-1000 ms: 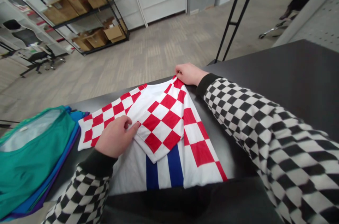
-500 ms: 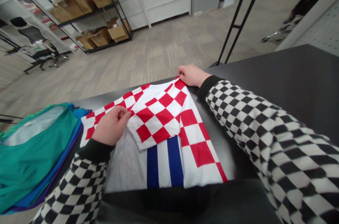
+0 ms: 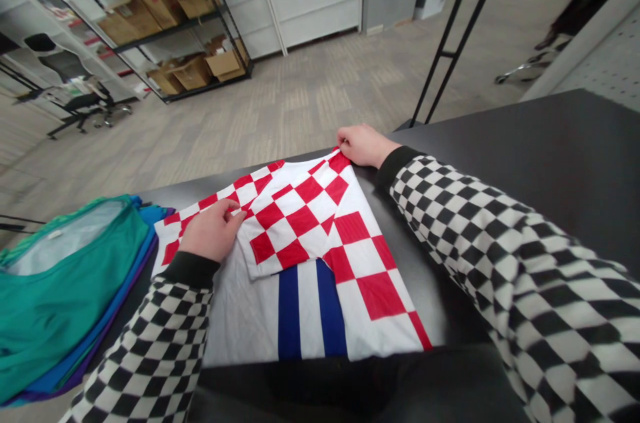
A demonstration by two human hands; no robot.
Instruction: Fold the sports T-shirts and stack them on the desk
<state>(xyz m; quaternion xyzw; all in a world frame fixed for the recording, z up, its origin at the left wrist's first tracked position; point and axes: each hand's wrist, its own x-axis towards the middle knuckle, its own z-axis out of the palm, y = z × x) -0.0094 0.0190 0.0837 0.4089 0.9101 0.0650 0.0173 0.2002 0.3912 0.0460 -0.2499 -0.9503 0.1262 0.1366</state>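
Observation:
A jersey [image 3: 300,219] with red and white checks and two blue stripes lies on the black table in front of me. One of its short sleeves is folded inward across the body. My left hand [image 3: 213,228] pinches the cloth at the left, by the folded sleeve. At the far right corner of the shirt, my right hand [image 3: 365,144] grips the checked fabric between thumb and fingers. The shirt's near edge lies along the table's front, and the fingertips of both hands are partly hidden.
Teal, blue and purple garments [image 3: 75,289] are piled at my left. The dark table top [image 3: 525,163] extends to the right. Beyond it stand a black metal frame [image 3: 450,53], a shelf with cardboard boxes [image 3: 190,69] and an office chair [image 3: 75,86].
The folded sleeve's lower edge has shifted slightly left and up, with the cloth beside it creasing a little differently. Both hands keep their grip in nearly the same places.

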